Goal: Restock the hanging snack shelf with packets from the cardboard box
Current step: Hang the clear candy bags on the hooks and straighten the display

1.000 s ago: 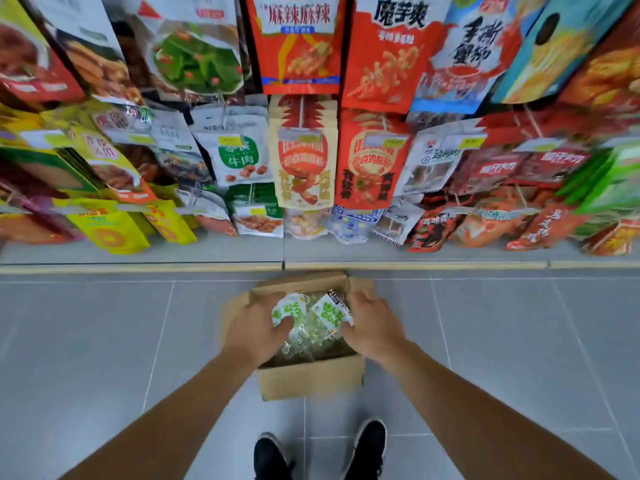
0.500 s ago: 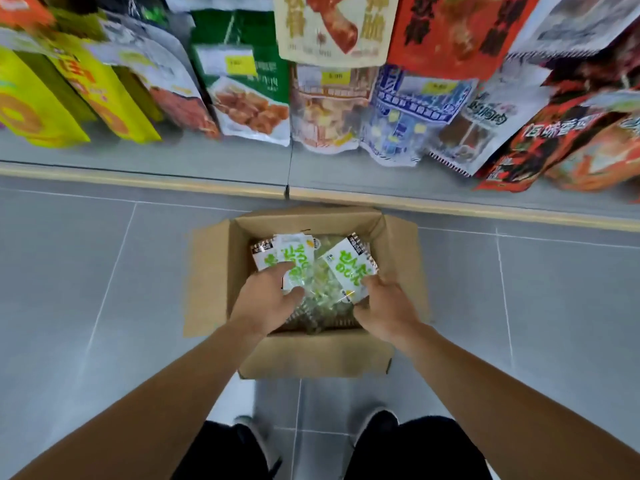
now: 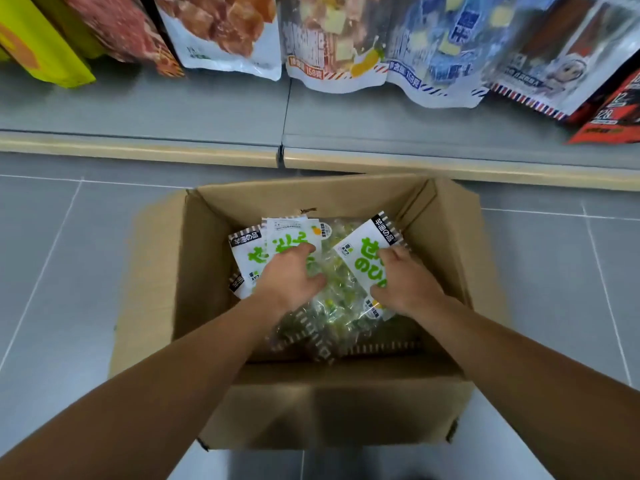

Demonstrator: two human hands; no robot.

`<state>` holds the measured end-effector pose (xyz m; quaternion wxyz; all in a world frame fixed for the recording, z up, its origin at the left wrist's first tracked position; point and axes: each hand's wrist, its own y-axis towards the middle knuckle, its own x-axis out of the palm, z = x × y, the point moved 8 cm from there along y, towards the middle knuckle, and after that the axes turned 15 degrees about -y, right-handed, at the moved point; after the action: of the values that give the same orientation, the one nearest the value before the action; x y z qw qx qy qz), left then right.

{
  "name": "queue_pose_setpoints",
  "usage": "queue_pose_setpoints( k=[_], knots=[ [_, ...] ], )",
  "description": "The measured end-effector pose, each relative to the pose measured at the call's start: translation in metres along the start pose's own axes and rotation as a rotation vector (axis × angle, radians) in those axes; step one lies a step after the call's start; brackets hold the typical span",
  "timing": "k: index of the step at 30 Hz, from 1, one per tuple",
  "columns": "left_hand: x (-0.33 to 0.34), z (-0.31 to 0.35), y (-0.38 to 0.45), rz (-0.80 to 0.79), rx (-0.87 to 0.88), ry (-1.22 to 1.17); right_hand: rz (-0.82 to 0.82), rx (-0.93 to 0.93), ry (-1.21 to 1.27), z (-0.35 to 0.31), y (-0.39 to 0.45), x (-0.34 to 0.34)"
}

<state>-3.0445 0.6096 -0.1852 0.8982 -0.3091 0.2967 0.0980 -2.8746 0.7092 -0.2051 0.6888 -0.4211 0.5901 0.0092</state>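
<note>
Bright, even light; wide-angle edge warp

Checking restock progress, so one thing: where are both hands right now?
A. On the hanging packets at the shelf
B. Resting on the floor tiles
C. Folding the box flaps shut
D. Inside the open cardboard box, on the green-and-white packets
D: the left hand and right hand both grip green-and-white packets inside the open cardboard box.

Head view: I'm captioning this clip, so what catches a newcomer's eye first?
Two bare hands, left hand and right hand, gripping white-and-green snack packets inside the open brown cardboard box on the grey tiled floor. Above, colourful hanging snack bags crowd the shelf.
</note>
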Motion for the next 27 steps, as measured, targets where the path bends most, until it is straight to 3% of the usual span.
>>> queue_pose_setpoints(
  k=[6, 10, 15, 22, 24, 26, 27],
  knots=[
    [0.026, -0.010, 0.023, 0.028, -0.014, -0.049, 0.056, -0.028, 0.101, -0.004, 0.009, 0.024],
    [0.030, -0.008, 0.034, -0.067, -0.054, -0.121, 0.162, -0.076, 0.139, -0.006, 0.007, 0.025],
    [0.025, -0.013, 0.030, -0.147, -0.023, -0.385, 0.309, -0.061, 0.172, -0.008, 0.001, 0.004],
    [-0.009, -0.027, 0.002, -0.092, 0.016, -0.839, 0.575, 0.188, 0.473, 0.014, -0.021, -0.040],
    [-0.017, -0.033, -0.005, -0.058, 0.004, -0.972, 0.486, 0.225, 0.765, 0.012, -0.016, -0.042],
    [-0.025, -0.037, -0.009, -0.034, 0.004, -1.094, 0.271, 0.211, 1.068, -0.004, -0.005, -0.035],
    [-0.031, -0.038, -0.012, -0.024, 0.009, -1.139, 0.187, 0.163, 1.097, -0.016, -0.002, -0.033]
  ],
)
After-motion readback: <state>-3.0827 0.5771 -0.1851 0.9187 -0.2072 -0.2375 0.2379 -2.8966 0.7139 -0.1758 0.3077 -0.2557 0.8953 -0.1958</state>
